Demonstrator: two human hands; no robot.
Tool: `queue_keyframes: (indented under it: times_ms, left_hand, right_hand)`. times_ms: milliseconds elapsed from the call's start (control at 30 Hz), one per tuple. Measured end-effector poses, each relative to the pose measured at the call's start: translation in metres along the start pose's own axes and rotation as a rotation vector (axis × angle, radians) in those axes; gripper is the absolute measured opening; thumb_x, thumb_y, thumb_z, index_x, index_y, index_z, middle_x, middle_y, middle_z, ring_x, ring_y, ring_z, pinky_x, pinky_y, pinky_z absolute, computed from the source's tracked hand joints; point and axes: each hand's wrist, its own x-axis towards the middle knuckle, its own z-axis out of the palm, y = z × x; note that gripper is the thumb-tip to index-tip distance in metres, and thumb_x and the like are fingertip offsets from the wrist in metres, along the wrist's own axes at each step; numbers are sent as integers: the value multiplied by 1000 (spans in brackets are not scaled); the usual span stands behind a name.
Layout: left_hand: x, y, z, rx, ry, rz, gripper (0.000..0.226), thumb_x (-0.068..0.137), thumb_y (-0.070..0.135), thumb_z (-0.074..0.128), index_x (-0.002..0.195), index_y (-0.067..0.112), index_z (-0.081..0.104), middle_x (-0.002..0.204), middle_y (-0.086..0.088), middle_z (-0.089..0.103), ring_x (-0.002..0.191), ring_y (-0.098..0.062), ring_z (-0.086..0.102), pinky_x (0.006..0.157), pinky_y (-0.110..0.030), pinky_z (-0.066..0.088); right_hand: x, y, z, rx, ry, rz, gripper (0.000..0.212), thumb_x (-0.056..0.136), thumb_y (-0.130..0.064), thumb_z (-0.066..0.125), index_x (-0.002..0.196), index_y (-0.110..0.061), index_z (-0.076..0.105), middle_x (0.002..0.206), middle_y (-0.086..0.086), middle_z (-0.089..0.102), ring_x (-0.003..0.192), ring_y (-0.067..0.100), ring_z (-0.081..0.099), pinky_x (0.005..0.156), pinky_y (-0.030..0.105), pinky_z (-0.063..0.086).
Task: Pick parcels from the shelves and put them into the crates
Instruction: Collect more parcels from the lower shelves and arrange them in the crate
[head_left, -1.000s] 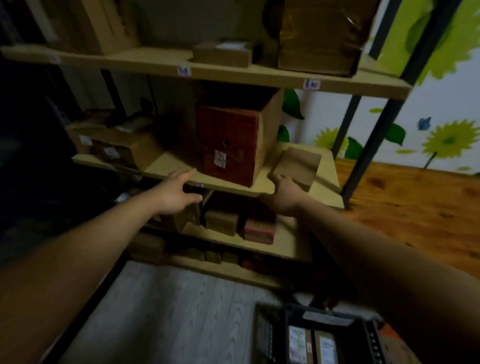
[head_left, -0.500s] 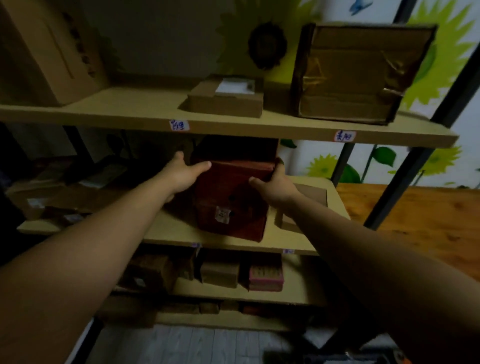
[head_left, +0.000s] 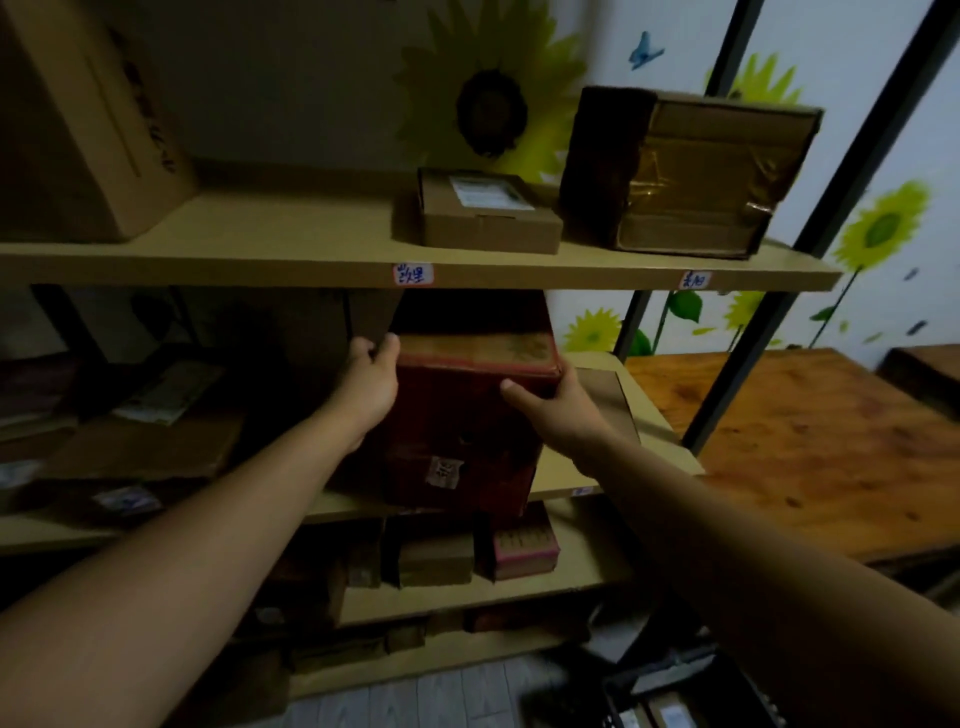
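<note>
That tall dark-red cardboard box (head_left: 457, 426) looks stiff and probably hefty. The left hand (head_left: 371, 382) and right hand (head_left: 563, 410) each curl round its upper side edges; I'd grip lower.

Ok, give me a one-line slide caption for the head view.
Left hand and right hand grip the dark red parcel at the middle shelf.

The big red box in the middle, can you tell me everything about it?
It is a tall, dark red cardboard box with a paler, worn top and a small white sticker low on its front. It stands on the tan middle shelf, and its bottom front edge seems to poke past the shelf's edge. The left hand grips its top left corner. The right hand grips its top right corner, thumb on the front.
</note>
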Motion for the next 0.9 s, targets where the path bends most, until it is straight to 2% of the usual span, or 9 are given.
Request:
queue_keyframes:
  times_ms: [67, 167, 267, 400, 467, 533, 633, 767, 900]
  left_hand:
    - [-12, -5, -7, 17, -19, 6, 49, 98, 49, 30, 132, 14, 38, 121, -9, 51, 107, -25, 49, 87, -37, 37]
    - [-37, -11, -15, 41, -47, -17, 58, 94, 55, 31, 138, 19, 41, 132, -7, 50, 120, -27, 48, 103, -44, 37]
    - [-70, -15, -18, 78, -44, -26, 60, 93, 56, 29, 139, 21, 42, 142, -7, 44, 128, -28, 41, 109, -47, 31]
    - [-127, -22, -14, 96, -46, -71, 78, 82, 73, 30, 139, 21, 41, 141, -5, 45, 127, -28, 44, 106, -48, 35]
    - [-158, -30, -7, 70, -1, -85, 68, 89, 63, 36, 139, 17, 37, 138, -6, 46, 123, -29, 46, 100, -45, 39]
    - [-189, -37, 3, 71, 24, -109, 65, 91, 56, 42, 140, 14, 33, 137, -7, 46, 122, -29, 46, 98, -42, 41]
    - [-230, -51, 12, 43, 40, -145, 61, 92, 48, 48, 138, 13, 29, 133, -9, 48, 118, -29, 49, 97, -40, 42]
    - [-265, -70, 21, 7, -6, -224, 56, 94, 44, 48, 139, 18, 27, 131, -7, 50, 114, -28, 52, 95, -43, 44]
    - [-279, -73, 20, -40, -33, -196, 54, 95, 38, 49, 142, 25, 27, 134, -2, 50, 117, -25, 51, 96, -41, 44]
  right_hand:
    - [-17, 0, 1, 6, 6, 3, 78, 79, -44, 74, 142, -30, 31, 126, -3, 60, 114, 19, 59, 100, 43, 49]
    - [-44, -1, -2, -13, 11, 23, 78, 81, -55, 68, 144, -30, 30, 128, -3, 57, 115, 22, 59, 100, 46, 49]
    - [-73, -1, -8, -16, 2, 30, 71, 87, -59, 57, 143, -25, 32, 128, 0, 55, 114, 26, 59, 99, 48, 50]
    - [-118, 6, -23, -53, 20, 17, 58, 87, -58, 56, 133, -25, 41, 117, -1, 58, 101, 21, 61, 87, 39, 54]
    - [-144, 17, -31, -45, -14, 31, 54, 88, -56, 58, 130, -29, 39, 114, -2, 57, 93, 17, 61, 77, 33, 55]
    - [-168, 32, -36, 24, -55, 42, 64, 83, -55, 64, 135, -26, 40, 121, -1, 60, 97, 16, 63, 80, 33, 57]
    - [-202, 48, -41, 12, -101, 75, 60, 87, -48, 65, 135, -25, 39, 116, -2, 59, 90, 11, 63, 63, 24, 57]
    - [-227, 64, -41, -18, -118, 153, 63, 85, -41, 69, 137, -21, 39, 122, 3, 59, 100, 20, 65, 79, 38, 60]
    - [-239, 65, -36, -13, -137, 176, 58, 85, -40, 68, 134, -24, 41, 121, 3, 61, 99, 21, 66, 78, 41, 60]
